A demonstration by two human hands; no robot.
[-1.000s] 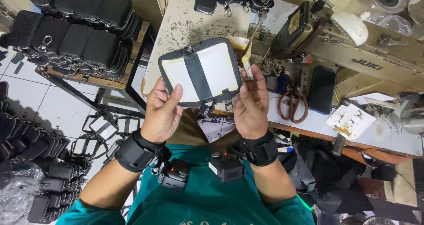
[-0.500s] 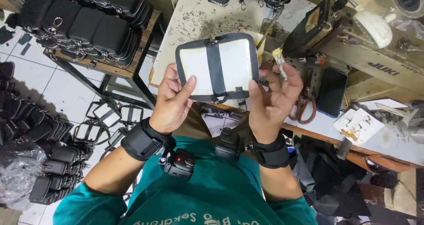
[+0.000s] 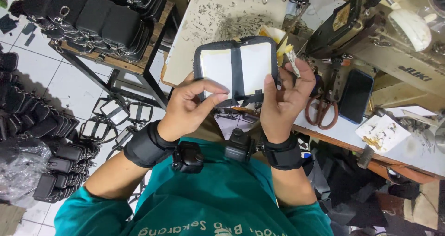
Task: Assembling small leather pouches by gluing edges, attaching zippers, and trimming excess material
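I hold an opened zip pouch panel (image 3: pixel 237 70) up in front of me; it is black-edged with two white inner panels and a black strip down the middle. My left hand (image 3: pixel 192 107) pinches its lower left edge with thumb and fingers. My right hand (image 3: pixel 282 97) grips its right edge with the thumb on the white panel, and a small metal tool (image 3: pixel 293 61) sticks up between its fingers. Both wrists wear black bands.
A grey sewing machine (image 3: pixel 394 41) stands on the worn white table (image 3: pixel 208 27) at right, with brown-handled scissors (image 3: pixel 321 110), a dark phone (image 3: pixel 356 96) and paper scraps (image 3: pixel 382 133). Finished black pouches (image 3: pixel 97 20) fill a rack at left; more pouches and open panels (image 3: pixel 116 115) lie on the floor.
The pouch panel has stayed between both hands while my view shifted. My left fingers have moved in over the panel's lower left corner.
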